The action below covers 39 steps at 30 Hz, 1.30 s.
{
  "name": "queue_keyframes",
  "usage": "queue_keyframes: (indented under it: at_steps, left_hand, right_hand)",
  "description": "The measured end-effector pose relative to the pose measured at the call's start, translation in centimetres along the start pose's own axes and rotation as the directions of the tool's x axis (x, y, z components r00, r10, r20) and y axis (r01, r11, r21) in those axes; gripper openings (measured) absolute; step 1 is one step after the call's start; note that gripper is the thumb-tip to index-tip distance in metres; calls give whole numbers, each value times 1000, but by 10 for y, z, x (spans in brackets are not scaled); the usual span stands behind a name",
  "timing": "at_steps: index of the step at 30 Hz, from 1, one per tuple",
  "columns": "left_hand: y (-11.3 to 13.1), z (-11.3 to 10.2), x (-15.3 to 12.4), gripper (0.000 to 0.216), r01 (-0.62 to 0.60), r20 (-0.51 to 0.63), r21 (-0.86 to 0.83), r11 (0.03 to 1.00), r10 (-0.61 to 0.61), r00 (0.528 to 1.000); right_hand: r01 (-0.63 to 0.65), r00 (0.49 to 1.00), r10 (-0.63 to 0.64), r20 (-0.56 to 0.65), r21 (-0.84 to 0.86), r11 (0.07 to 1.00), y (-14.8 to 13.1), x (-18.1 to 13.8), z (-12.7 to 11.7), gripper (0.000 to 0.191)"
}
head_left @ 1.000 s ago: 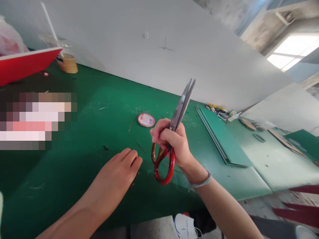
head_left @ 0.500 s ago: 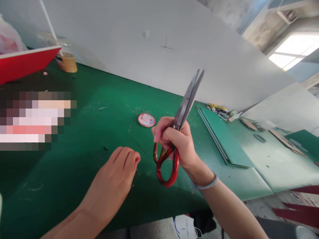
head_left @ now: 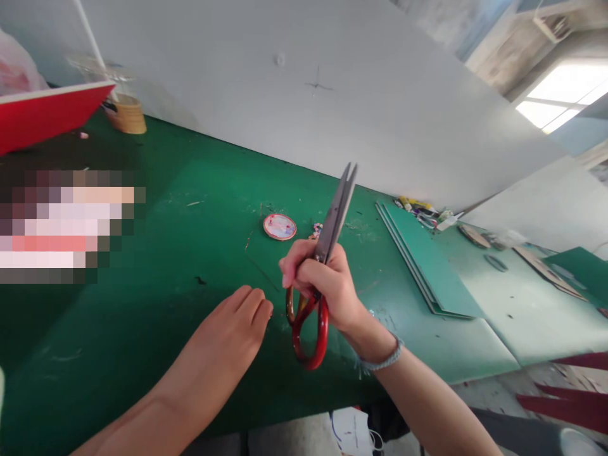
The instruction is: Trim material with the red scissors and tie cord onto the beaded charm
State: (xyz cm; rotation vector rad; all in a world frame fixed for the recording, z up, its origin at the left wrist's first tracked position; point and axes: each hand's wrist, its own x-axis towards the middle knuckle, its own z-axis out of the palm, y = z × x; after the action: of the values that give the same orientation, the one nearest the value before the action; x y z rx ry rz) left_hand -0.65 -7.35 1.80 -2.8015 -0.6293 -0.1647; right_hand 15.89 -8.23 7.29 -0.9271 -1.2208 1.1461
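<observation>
My right hand (head_left: 327,278) is wrapped round the middle of a pair of scissors (head_left: 334,218). Their blades point up and away, slightly parted at the tips, and the red handle loops hang below the fist. My left hand (head_left: 242,323) is closed just left of the handles, its fingertips curled under; whatever they may pinch is hidden. Beyond both hands a small oval disc (head_left: 280,227) with a red rim and a pale printed face lies on the green tabletop (head_left: 190,240). A small cluster of pinkish bits (head_left: 316,230) shows behind the blades.
Stacked green boards (head_left: 427,266) lie to the right, with a pile of small tools (head_left: 418,209) behind them. At the far left stand a red panel (head_left: 52,117) and a tan container (head_left: 129,115). A grey wall (head_left: 228,76) rises along the table's back edge.
My right hand has lowered the scissors and brought them left and closer to me, uncovering the pinkish bits. My left hand has shifted slightly right and stays closed.
</observation>
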Motion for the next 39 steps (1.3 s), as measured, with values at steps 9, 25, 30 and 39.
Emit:
queue_keyframes:
  at_steps: [9, 25, 30, 39]
  left_hand:
    - [1, 1, -2, 41, -57, -70, 34, 998, 59, 996]
    - [0, 0, 0, 43, -33, -28, -53, 998, 31, 999]
    - [0, -2, 1, 42, -30, -29, -36, 999, 29, 999]
    - [1, 0, -1, 45, -36, -29, -22, 999, 35, 999]
  right_hand:
    - [-21, 999, 23, 44, -35, 999, 3, 6, 6, 19]
    - [7, 999, -5, 37, -70, 998, 3, 9, 10, 18]
    - [-54, 997, 58, 49, -88, 995, 12, 10, 15, 17]
    - [-49, 996, 56, 69, -107, 993, 12, 15, 12, 17]
